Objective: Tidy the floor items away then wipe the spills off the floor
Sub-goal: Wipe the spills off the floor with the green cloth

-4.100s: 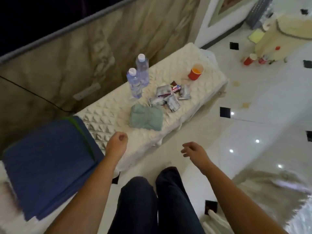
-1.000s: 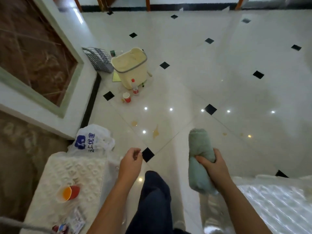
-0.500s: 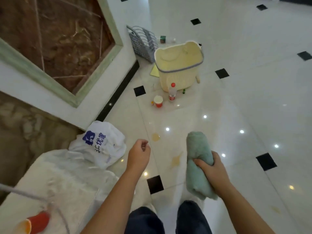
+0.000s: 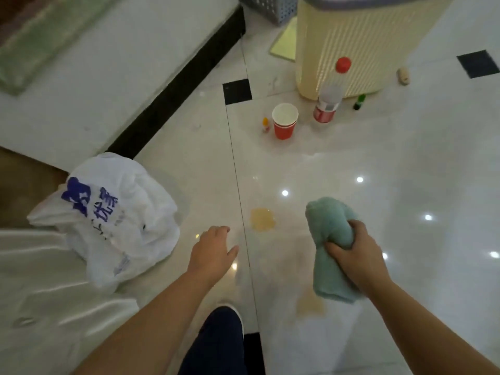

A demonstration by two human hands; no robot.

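My right hand (image 4: 354, 255) grips a rolled green cloth (image 4: 328, 231) above the glossy white floor. An orange spill (image 4: 262, 218) lies on the tile just left of the cloth, and a fainter one (image 4: 309, 304) shows below it. My left hand (image 4: 212, 251) hovers beside the near spill with relaxed fingers, holding nothing. Farther off stand a red paper cup (image 4: 284, 124), a clear bottle with a red cap (image 4: 328, 98), a tiny orange-capped bottle (image 4: 265, 125) and a small green bottle (image 4: 359, 102).
A cream ribbed bin (image 4: 359, 41) stands at the top, with a grey basket (image 4: 267, 8) and a yellow sheet (image 4: 285, 40) behind it. A white plastic bag (image 4: 113, 215) with blue print lies at left against a white padded bench (image 4: 40, 293). My shoe (image 4: 224, 326) is at bottom centre.
I have stepped closer to the spills and looked down. My right hand still carries the cloth, taken from the bench earlier. My left hand's fingers have loosened from a loose fist.
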